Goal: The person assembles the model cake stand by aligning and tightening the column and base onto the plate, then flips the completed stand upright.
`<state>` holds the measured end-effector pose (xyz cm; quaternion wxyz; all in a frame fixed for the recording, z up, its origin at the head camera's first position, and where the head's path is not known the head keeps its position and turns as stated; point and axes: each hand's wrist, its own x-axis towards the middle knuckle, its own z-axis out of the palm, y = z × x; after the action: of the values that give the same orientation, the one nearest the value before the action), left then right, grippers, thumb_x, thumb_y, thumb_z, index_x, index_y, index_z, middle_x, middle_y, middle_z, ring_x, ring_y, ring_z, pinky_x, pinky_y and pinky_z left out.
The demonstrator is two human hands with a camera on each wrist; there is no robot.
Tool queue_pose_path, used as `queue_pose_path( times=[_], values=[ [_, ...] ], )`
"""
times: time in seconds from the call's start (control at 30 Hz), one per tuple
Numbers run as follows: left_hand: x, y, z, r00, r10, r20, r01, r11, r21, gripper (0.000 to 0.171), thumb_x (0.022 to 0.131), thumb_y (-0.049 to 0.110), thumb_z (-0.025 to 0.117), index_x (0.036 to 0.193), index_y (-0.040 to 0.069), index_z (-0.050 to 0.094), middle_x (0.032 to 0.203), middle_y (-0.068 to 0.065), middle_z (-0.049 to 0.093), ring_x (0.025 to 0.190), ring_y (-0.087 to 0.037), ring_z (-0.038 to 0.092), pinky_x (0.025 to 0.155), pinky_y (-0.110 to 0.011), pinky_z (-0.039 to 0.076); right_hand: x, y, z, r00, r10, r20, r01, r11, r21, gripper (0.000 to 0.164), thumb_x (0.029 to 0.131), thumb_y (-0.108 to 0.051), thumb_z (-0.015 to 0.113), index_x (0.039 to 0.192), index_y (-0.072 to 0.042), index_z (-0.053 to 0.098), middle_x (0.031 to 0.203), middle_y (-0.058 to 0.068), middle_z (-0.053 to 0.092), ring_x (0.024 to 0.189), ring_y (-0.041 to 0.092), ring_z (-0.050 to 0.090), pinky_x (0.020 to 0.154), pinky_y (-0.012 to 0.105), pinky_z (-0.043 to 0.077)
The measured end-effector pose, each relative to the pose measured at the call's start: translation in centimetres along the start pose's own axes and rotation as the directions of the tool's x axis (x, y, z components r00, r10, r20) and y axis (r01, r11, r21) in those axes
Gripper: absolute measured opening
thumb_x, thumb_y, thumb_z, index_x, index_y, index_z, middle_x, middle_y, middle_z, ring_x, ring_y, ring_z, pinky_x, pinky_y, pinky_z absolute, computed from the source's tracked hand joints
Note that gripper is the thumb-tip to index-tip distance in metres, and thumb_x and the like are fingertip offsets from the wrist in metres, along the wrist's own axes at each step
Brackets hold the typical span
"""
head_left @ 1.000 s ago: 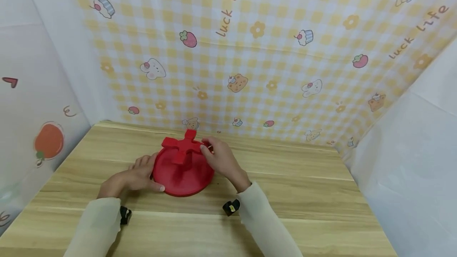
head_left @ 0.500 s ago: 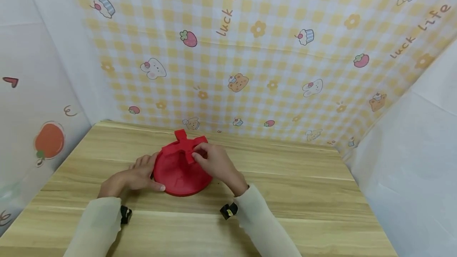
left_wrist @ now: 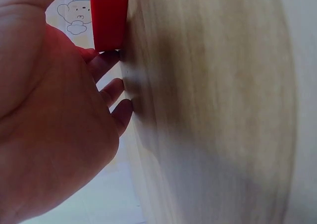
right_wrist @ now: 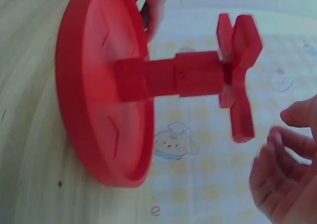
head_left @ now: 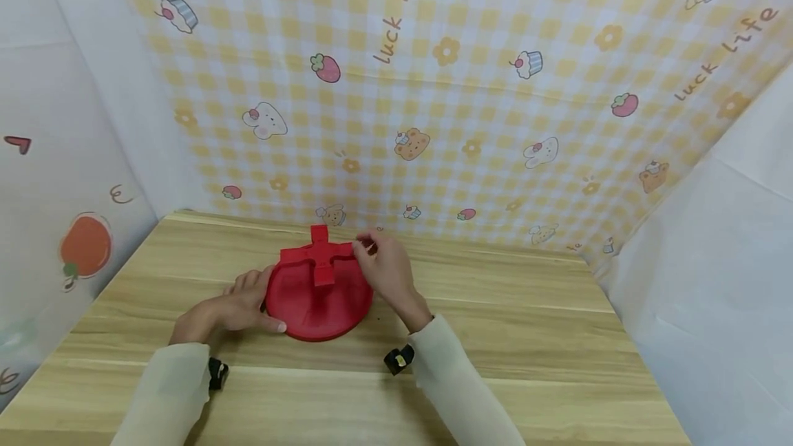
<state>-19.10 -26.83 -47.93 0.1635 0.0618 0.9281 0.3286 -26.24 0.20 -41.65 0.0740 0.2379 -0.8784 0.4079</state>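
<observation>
A red stand has a round, shallow base (head_left: 319,319) lying on the wooden table. From its middle rises a thick red post (right_wrist: 171,78), topped by a red four-armed cross (head_left: 321,253). At the base's left edge, my left hand (head_left: 238,305) holds the rim, thumb in front and fingers spread round the side. My right hand (head_left: 389,274) is at the end of the cross's right arm. In the right wrist view, its loosely bent fingers (right_wrist: 292,140) stand apart from the cross, with nothing between them.
The wooden table (head_left: 495,336) has a yellow checked cloth (head_left: 471,109) hanging behind it. White sheets (head_left: 712,246) hang at both sides. A black wrist strap (head_left: 399,360) sits at each sleeve cuff.
The cross has turned on its post. My right hand moved toward the front arm, then back out to the right and off the cross. My left hand stayed on the rim.
</observation>
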Motion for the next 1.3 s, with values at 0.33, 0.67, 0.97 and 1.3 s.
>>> queue_pose_path(
  times=[0.33, 0.67, 0.97, 1.3],
  values=[
    [0.3, -0.6, 0.2, 1.0, -0.022, -0.008, 0.022, 0.999, -0.026, 0.137, 0.061, 0.066, 0.082, 0.155, 0.0, 0.009, 0.141, -0.026, 0.031, 0.133, -0.047, 0.016, 0.103, -0.073, 0.019, 0.3, 1.0, 0.2, 0.991, -0.046, 0.122, 0.053, 0.997, -0.057, 0.032, 0.099, -0.021, 0.061, 0.126, -0.004, 0.065, 0.126, 0.01, 0.066, 0.102, 0.022, 0.068, 0.082, 0.032, 0.057],
    [0.3, -0.5, 0.1, 1.0, -0.024, -0.003, 0.024, 1.0, -0.014, 0.137, 0.062, 0.067, 0.081, 0.154, -0.003, 0.008, 0.138, -0.025, 0.032, 0.132, -0.046, 0.017, 0.101, -0.068, 0.02, -0.2, 0.5, -0.3, 0.979, -0.06, 0.195, 0.056, 0.998, 0.026, 0.026, 0.095, -0.017, 0.067, 0.118, -0.004, 0.07, 0.111, 0.007, 0.069, 0.088, 0.018, 0.066, 0.072, 0.021, 0.054],
    [0.4, -0.6, 0.1, 0.999, -0.034, -0.005, 0.034, 0.999, -0.008, 0.139, 0.058, 0.069, 0.082, 0.154, -0.003, 0.01, 0.136, -0.023, 0.034, 0.13, -0.045, 0.02, 0.099, -0.067, 0.024, -0.8, -0.2, -0.5, 0.965, -0.057, 0.256, 0.053, 0.998, 0.025, 0.022, 0.094, -0.02, 0.07, 0.112, -0.009, 0.072, 0.106, 0.001, 0.069, 0.086, 0.013, 0.062, 0.075, 0.021, 0.052],
    [0.4, -0.7, 0.2, 1.0, -0.022, -0.01, 0.022, 1.0, 0.009, 0.135, 0.063, 0.066, 0.082, 0.154, -0.002, 0.008, 0.138, -0.024, 0.033, 0.13, -0.044, 0.021, 0.1, -0.067, 0.025, -0.9, -0.7, 0.0, 0.948, -0.017, 0.319, -0.008, 0.997, 0.077, 0.019, 0.094, -0.022, 0.07, 0.109, -0.011, 0.073, 0.101, -0.001, 0.071, 0.089, 0.01, 0.065, 0.076, 0.019, 0.052]
  ],
)
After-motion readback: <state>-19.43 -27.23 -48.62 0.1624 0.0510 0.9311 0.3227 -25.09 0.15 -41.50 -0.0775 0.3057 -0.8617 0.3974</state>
